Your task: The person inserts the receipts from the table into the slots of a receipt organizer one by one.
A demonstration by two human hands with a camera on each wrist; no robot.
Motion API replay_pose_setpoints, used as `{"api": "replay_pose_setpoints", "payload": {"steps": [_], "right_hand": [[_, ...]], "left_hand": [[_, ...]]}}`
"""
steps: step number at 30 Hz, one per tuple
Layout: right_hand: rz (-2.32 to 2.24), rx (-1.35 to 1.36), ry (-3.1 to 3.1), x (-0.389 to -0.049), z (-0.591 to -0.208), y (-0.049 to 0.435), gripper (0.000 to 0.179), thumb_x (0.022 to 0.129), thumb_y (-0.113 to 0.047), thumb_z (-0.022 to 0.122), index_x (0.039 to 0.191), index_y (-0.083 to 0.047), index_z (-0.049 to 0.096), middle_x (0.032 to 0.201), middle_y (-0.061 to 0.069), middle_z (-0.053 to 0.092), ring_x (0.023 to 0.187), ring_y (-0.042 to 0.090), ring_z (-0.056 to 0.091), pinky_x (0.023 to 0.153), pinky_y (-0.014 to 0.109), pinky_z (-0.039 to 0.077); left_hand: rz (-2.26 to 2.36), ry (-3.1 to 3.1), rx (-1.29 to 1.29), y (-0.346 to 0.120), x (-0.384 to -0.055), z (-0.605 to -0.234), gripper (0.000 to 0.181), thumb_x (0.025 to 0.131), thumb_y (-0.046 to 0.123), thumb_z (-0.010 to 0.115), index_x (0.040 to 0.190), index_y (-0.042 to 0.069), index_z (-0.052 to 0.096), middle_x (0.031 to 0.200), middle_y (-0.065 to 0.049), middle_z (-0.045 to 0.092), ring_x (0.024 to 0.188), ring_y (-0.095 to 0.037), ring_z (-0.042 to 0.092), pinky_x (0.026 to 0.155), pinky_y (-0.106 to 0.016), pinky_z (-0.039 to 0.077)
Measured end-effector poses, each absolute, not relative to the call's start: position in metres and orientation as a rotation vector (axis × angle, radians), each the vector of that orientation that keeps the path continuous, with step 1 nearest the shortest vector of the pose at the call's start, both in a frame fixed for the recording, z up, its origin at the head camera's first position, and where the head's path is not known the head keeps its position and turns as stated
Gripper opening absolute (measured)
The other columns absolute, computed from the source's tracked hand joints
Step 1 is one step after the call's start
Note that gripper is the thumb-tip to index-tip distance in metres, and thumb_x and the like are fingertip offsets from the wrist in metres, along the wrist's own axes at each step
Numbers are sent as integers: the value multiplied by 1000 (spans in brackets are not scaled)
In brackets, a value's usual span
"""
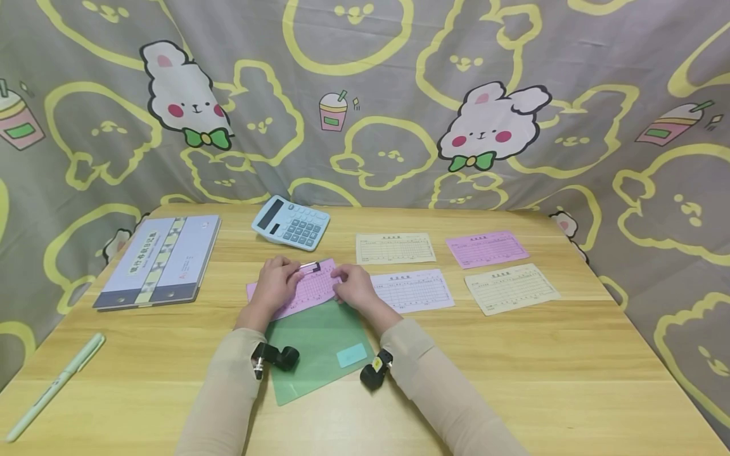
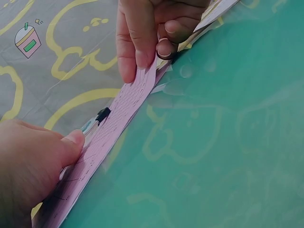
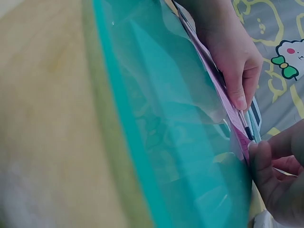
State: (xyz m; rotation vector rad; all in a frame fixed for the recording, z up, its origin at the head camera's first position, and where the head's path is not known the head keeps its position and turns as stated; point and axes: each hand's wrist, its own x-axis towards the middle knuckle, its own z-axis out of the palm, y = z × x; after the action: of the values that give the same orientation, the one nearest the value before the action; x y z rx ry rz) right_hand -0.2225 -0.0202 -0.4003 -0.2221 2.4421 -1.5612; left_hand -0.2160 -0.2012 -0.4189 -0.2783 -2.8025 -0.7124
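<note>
Table, wooden.
Folder, green, on it.
Pink slip, at the folder's far end, by the clip.
Left hand: fingers pinching the clip.
Right hand: fingers pinching the slip's right end.
Clip, black-ended; grip on paper unclear.
Step, apparently: fitting slip under clip; next calls for squaring edges, then releasing.

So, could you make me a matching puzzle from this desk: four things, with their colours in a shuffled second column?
Things:
1. Calculator
2. Paper slip between left hand and right hand
3. Capped pen
4. Bank deposit journal

Colours:
A. Mint green
B. Lavender and navy
C. Light blue
D. Pink

Pairs: 1-C, 2-D, 3-A, 4-B
</note>
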Motion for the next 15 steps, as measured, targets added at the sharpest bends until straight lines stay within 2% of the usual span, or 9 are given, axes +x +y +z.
{"api": "replay_pose_setpoints", "payload": {"steps": [15], "right_hand": [[-1609,-246,2389,-223,-402,-16,26,73,8,58,99,3,57,82,10,52,53,17,53,47,25,47]], "left_hand": [[-742,-2795,-262,-201,-215,-419,35,83,17,56,111,-4,55,100,-16,48,94,-30,38,83,-42,30]]}}
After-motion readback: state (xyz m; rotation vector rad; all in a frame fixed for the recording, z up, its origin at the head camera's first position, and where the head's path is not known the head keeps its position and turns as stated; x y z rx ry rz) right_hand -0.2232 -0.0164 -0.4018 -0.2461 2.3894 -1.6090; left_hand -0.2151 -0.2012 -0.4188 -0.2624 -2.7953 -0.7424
